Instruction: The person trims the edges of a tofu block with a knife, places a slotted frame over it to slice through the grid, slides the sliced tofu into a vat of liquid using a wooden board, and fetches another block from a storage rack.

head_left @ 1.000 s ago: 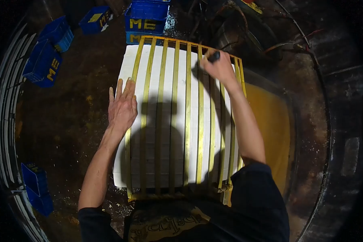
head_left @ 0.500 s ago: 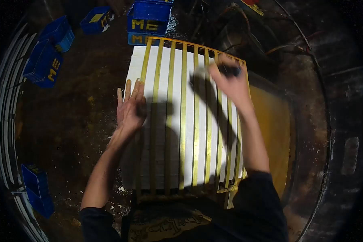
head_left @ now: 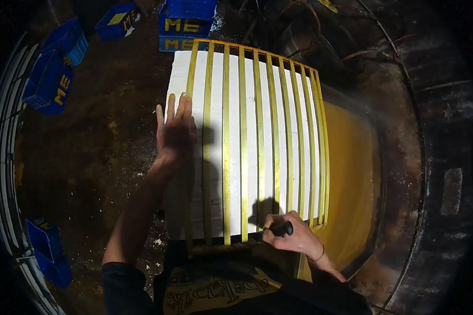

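Observation:
A large white slab (head_left: 215, 157) lies under a frame of yellow slats (head_left: 243, 157) that run from near my body to the far edge. My left hand (head_left: 176, 128) rests with fingers stretched out over the slab's left edge and the leftmost slat. Near the close edge of the frame, my right hand (head_left: 297, 236) is closed around a black-handled tool (head_left: 283, 228). The handle end points up towards me; its working end is hidden by my fingers and shadow.
Blue crates (head_left: 186, 23) marked "ME" are stacked beyond the frame. More blue crates (head_left: 47, 84) stand on the dark wet floor at left. A yellowish surface (head_left: 349, 168) lies right of the frame; a dark cable (head_left: 418, 131) curves further right.
My right hand has come down from the far right part of the frame to its near edge, still gripping the black-handled tool. My left hand has shifted only slightly.

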`<state>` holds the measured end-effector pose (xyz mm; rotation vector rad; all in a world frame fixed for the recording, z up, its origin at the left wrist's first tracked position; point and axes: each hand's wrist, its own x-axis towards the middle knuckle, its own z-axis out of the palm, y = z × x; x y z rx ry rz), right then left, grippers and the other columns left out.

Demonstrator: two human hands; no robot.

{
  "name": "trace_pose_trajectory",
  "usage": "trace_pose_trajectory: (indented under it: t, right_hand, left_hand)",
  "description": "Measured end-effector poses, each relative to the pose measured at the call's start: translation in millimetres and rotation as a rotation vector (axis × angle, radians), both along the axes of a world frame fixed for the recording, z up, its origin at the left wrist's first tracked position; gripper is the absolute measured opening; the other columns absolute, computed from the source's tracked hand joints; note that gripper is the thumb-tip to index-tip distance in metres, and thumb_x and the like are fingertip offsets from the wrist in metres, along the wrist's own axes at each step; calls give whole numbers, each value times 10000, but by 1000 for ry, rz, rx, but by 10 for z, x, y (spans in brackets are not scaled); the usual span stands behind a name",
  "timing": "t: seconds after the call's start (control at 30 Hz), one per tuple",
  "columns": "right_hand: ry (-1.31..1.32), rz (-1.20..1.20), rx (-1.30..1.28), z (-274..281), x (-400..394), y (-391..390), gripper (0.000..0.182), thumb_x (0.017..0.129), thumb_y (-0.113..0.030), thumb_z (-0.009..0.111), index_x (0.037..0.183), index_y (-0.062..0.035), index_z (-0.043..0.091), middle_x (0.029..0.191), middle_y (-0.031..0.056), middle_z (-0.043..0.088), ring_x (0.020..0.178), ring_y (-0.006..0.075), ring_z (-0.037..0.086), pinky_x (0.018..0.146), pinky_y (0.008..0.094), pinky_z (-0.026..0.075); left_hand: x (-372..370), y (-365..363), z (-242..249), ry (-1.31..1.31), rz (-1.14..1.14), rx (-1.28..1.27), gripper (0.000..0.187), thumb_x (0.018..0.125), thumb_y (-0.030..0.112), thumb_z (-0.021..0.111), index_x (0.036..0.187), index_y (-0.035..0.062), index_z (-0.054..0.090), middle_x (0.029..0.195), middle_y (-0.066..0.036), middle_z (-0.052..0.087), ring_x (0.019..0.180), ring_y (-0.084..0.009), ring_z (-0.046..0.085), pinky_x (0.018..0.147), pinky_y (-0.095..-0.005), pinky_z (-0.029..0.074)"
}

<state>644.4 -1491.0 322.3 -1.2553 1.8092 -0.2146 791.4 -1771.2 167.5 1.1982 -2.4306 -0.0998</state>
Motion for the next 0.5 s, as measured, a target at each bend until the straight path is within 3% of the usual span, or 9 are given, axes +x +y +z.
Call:
trace_pose_trajectory:
  t: [0.07, 0.1, 0.13, 0.2, 0.27, 0.3, 0.37, 0.47, 0.5]
  right_hand:
    - [-171, -43, -45, 66, -158, 61, 320, 768, -18, 735, 991, -67, 511, 970, 110, 655, 845, 161, 636, 741, 291, 502]
    - [-325, -66, -239, -8, -330, -55, 349, 737, 1, 775, 949, -80, 509, 937, 93, 651, 834, 145, 633, 733, 300, 507]
    - [-384, -196, -712, 173, -165, -559, 104, 804, -95, 706, 806, -15, 641, 657, -1, 594, 590, 44, 554, 517, 207, 414]
    - [-130, -109, -779, 331, -393, -1418, 161, 839, -148, 681, 888, 5, 672, 719, 21, 628, 667, 83, 593, 626, 252, 472]
    - [354, 36, -1122, -36, -858, -2516, 226, 794, -232, 703, 872, -24, 662, 742, 106, 682, 615, 281, 643, 620, 334, 509]
    - [330, -13, -1076, -81, -885, -2947, 218, 813, -228, 684, 855, -21, 631, 668, 91, 597, 631, 148, 583, 622, 309, 460]
    - [513, 25, -1094, -487, -1228, -3563, 243, 778, -247, 671, 843, -17, 625, 701, 188, 621, 651, 393, 570, 658, 373, 488]
    - [550, 28, -968, -381, -1100, -3329, 248, 755, -237, 702, 824, -9, 631, 744, 236, 637, 760, 428, 635, 705, 469, 507]
    - [459, -14, -857, -325, -1026, -3071, 264, 766, -258, 702, 820, -8, 637, 743, 237, 641, 737, 420, 637, 673, 449, 512]
  left_hand:
    - [2, 20, -62, -1, 0, -26, 460, 931, 131, 484, 1372, 11, 432, 1456, -134, 438, 1422, -323, 290, 1148, -605, 193]
    - [-14, 0, -127, 14, 1, -72, 469, 921, 132, 494, 1370, 12, 435, 1455, -129, 438, 1416, -318, 298, 1143, -603, 206]
    - [-10, -34, -151, 27, 5, -120, 477, 911, 133, 505, 1369, 12, 439, 1455, -124, 438, 1411, -312, 306, 1138, -602, 219]
    - [-4, -14, -124, 43, 27, -139, 489, 903, 154, 524, 1367, 22, 445, 1449, -114, 440, 1396, -305, 325, 1130, -592, 239]
    - [3, -13, -116, 54, 14, -129, 502, 900, 174, 538, 1371, 28, 446, 1451, -111, 436, 1392, -312, 328, 1128, -587, 245]
    - [-6, -10, -102, 72, 21, -116, 509, 895, 180, 551, 1371, 30, 446, 1453, -112, 434, 1392, -321, 322, 1124, -598, 242]
    - [1, -31, -124, 78, 21, -130, 509, 894, 175, 552, 1371, 31, 447, 1452, -112, 435, 1395, -322, 317, 1122, -605, 239]
    - [16, -44, -139, 111, 5, -122, 508, 893, 166, 550, 1370, 28, 446, 1450, -111, 438, 1399, -323, 309, 1120, -617, 230]
    - [10, -21, -137, 132, 3, -103, 508, 892, 161, 548, 1370, 24, 444, 1449, -110, 439, 1400, -323, 305, 1120, -622, 224]
